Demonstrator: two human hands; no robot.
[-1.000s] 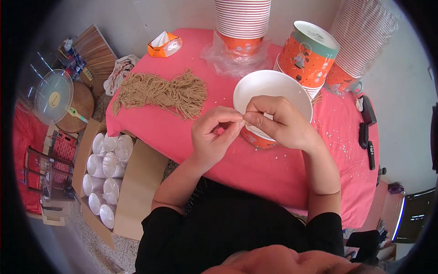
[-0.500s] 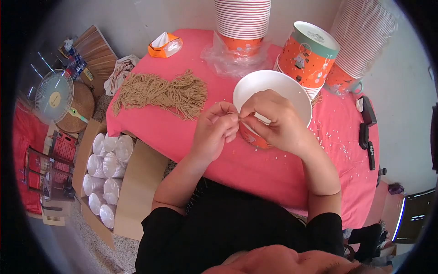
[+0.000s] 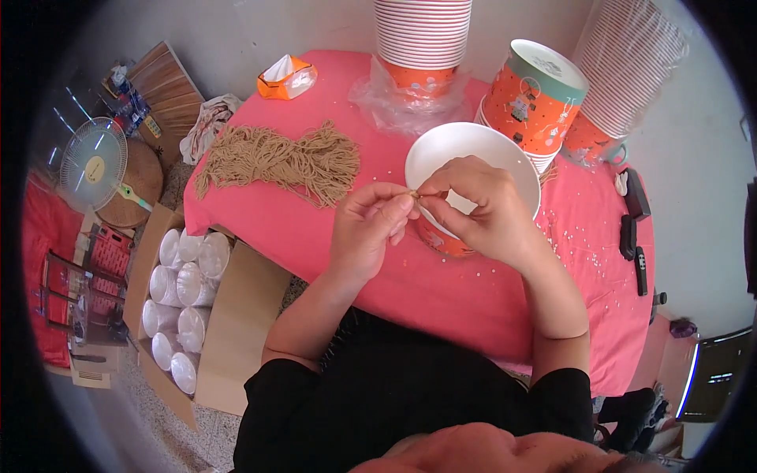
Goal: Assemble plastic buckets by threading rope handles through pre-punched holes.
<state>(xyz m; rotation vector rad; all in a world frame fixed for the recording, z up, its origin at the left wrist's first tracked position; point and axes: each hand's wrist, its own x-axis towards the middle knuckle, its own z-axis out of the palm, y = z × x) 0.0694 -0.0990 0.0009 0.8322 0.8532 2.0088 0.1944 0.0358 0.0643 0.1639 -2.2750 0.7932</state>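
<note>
My left hand (image 3: 367, 229) and my right hand (image 3: 481, 209) meet fingertip to fingertip over the near left rim of an open paper bucket (image 3: 449, 243), orange outside and white inside. Between both hands' pinched fingertips is a small bit of tan cord (image 3: 415, 195), mostly hidden by the fingers. To the left of my hands, a thick bundle of the same tan cord (image 3: 276, 164) lies on the pink tablecloth (image 3: 378, 296). My right wrist passes over the bucket's near right side.
Tall stacks of paper buckets (image 3: 423, 35) stand at the back, some in clear plastic. An upturned orange bucket (image 3: 524, 102) sits on another stack. White specks dot the cloth at right, near black devices (image 3: 628, 235). A carton (image 3: 244, 323) of wrapped white cups stands on the floor at left.
The fingers of both hands have shifted slightly, and the bit of tan cord between them shows more clearly. Otherwise the arms and the objects hold their places.
</note>
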